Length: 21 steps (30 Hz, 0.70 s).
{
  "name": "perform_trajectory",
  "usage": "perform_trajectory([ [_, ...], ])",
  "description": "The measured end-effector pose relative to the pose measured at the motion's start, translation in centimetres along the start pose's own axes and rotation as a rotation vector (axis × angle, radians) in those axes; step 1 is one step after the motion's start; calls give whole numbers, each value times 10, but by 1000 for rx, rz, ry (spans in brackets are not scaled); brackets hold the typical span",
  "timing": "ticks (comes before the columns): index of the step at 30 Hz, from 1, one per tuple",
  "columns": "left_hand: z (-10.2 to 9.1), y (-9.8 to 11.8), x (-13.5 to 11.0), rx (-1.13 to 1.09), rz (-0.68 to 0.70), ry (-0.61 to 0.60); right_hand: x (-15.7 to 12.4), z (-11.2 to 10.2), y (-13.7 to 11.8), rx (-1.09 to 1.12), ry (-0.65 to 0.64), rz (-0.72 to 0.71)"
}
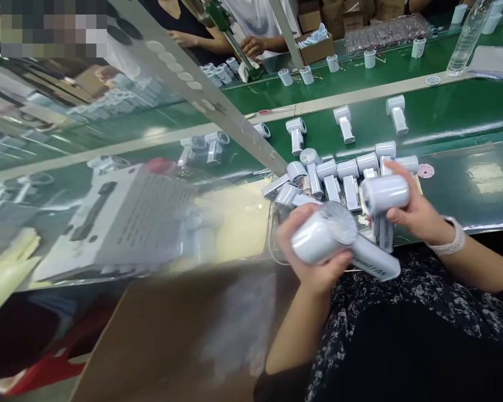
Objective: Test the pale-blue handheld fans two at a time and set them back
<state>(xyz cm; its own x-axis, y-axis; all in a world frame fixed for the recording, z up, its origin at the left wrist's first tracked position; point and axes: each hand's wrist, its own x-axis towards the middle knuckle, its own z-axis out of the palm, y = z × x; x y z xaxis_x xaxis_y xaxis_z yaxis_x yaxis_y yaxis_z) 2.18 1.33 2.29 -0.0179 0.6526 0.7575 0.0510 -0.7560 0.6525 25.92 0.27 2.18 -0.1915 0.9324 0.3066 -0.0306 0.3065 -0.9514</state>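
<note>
White plastic handheld fans fill the middle of the head view. The left hand [314, 251] wraps its fingers around the round head of one fan [324, 231], and the slotted handle of this fan sticks out past the palm, below the right hand. The right hand [419, 209] is curled around a white cylinder [384, 194], with the thumb and fingers pressed on it. I cannot tell if this cylinder joins a handle, because the hand and the pile hide that part. Just ahead of the grip lies a loose pile of fans [331, 178], heaped so that many parts are cut off by others. A pale watch strap [446, 237] circles the right wrist. Farther ahead of the grip, three fans [346, 124] sit apart on a green conveyor belt [444, 111], and beyond them is a line of small white cups [369, 58]. Far past these, a co-worker's hand [251, 47] is near a cardboard box [316, 47]. Left of the grip, a clear plastic sheet [129, 95] shows a blurred, printed white carton [117, 223]; its small writing is too blurred to read. The top left corner is pixelated. Below the grip is dark floral clothing [402, 296].
</note>
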Motion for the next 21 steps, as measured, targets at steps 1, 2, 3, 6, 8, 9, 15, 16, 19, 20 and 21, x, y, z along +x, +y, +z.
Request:
perform_trajectory([
  [1, 10, 0, -1, 40, 108, -26, -2, 8, 5, 37, -87, 41],
  [2, 19, -1, -3, 75, 202, -26, -4, 14, 8, 57, -178, 65],
  [3, 27, -2, -4, 97, 258, -17, -7, 19, 9, 59, -267, 74],
  [6, 45, -11, -9, 80, 205, -62, -14, 16, 2, -24, -426, 109],
  [8, 49, -20, -11, 70, 133, -199, -17, 1, -6, -130, -386, 153],
  [9, 49, -24, -12, 88, 104, -275, -19, -10, -10, -195, -318, 175],
  [15, 19, -54, -27, 461, 11, -381, -47, -127, -8, -918, 402, 440],
  [16, 11, -58, -32, 513, 26, -351, -54, -147, -4, -1037, 449, 508],
  [19, -9, -66, -50, 594, 69, -285, -57, -184, 7, -1396, 691, 657],
  [20, -12, -67, -55, 596, 68, -273, -50, -188, 11, -1482, 761, 621],
  [21, -14, -69, -60, 591, 52, -262, -37, -188, 14, -1538, 789, 549],
])
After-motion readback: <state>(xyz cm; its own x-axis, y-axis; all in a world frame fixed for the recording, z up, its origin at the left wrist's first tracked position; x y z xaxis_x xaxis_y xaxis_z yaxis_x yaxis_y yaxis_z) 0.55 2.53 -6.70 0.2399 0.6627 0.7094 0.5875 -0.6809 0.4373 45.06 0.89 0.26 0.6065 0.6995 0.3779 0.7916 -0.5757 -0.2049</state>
